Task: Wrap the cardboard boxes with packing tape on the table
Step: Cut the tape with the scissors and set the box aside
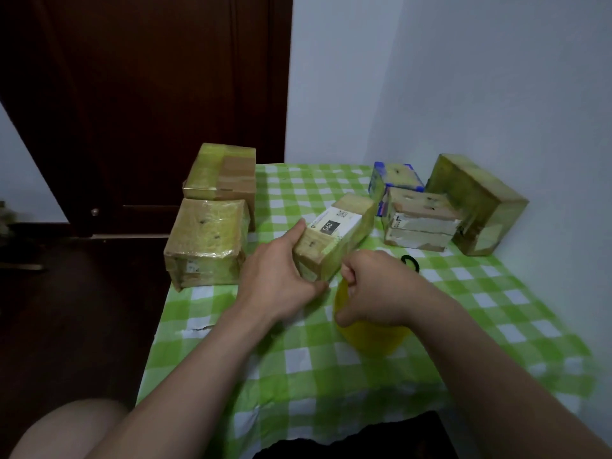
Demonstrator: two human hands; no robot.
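Note:
A small cardboard box with a white label lies tilted at the middle of the table, partly covered in yellowish tape. My left hand grips its near end, thumb under, fingers along the left side. My right hand holds a roll of yellow packing tape just right of the box's near corner, fingers curled through the roll. A strip of tape seems to run from the roll to the box.
Two taped boxes stand at the table's left edge. At the back right stand a blue-edged box, a flat box and a large taped box near the wall. A black ring lies beside my right hand. A dark door is behind.

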